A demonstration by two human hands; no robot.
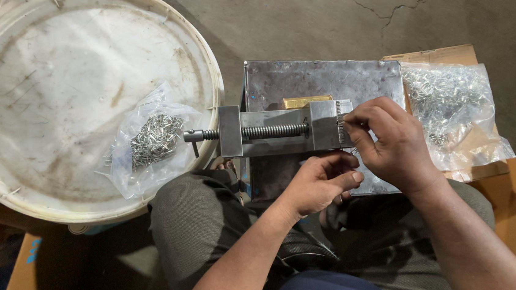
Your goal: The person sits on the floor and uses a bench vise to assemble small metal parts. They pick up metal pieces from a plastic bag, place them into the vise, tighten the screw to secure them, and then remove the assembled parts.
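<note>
Sitting just left of the right hand's [393, 140] pinch, the grey steel screw vise [277, 134] lies across a scuffed metal box [312, 79], its jaw end meeting the fingertips. That hand arches over from the right, wrist bent, thumb and fingers closed on a row of thin pins [339, 122] at the jaw. Below it, the left hand [319, 183] curls loosely, fingers folded; whether it holds anything is unclear. Farther left, a clear plastic bag of small metal pins [151, 143] rests on a white bucket lid [60, 86].
</note>
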